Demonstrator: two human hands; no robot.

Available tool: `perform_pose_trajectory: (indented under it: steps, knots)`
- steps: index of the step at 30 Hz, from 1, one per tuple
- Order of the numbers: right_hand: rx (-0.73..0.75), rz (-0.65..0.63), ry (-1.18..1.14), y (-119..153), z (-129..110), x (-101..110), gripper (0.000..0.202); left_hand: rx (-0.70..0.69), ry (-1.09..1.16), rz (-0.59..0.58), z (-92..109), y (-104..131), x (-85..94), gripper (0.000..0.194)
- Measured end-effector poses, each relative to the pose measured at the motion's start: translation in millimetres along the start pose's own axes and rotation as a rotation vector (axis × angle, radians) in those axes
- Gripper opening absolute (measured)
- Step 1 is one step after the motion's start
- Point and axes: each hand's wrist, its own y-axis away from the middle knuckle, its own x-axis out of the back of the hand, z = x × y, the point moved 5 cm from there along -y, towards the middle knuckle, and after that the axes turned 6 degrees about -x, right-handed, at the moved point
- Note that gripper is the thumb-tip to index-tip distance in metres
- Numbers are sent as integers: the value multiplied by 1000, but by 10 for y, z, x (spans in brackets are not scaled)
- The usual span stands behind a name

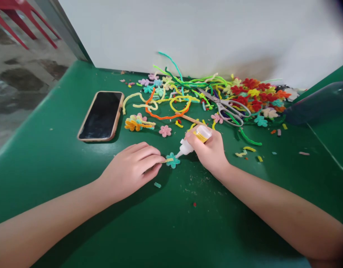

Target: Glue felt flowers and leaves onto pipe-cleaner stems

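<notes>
My left hand (135, 167) pinches a short yellow pipe cleaner stem whose far end lies over a teal pipe cleaner flower (174, 162). In my right hand (212, 149) is a small white glue bottle (201, 133) with a yellow label band. It is tilted so that its nozzle points down and left at the flower's upper right edge; whether the tip touches the petals I cannot tell. Just beyond lies a pink flower (165, 130). A bundle of orange, yellow and pink flowers (136, 123) rests farther left.
A phone (101, 115) lies at the left. Behind my hands are loose pipe cleaners (188, 83), scissors (229, 108) and a heap of red, orange and yellow flowers (253, 93). A dark bottle (322, 102) lies at the right. A white wall (188, 33) bounds the green surface (165, 230).
</notes>
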Motion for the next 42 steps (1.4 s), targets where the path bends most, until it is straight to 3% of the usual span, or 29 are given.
perform_pose_trajectory:
  steps: [24,31,42]
  knots:
    - [-49,73,-185,-37,81,66,31,-1,6,-9,-12,-20,-8,15]
    - [-10,-61,-106,6,-23,-7,29,-6,3,-5,-1,-14,-3,15]
    - [12,-99,36,11,-21,-41,28,-2,-9,7,2,-21,11,13]
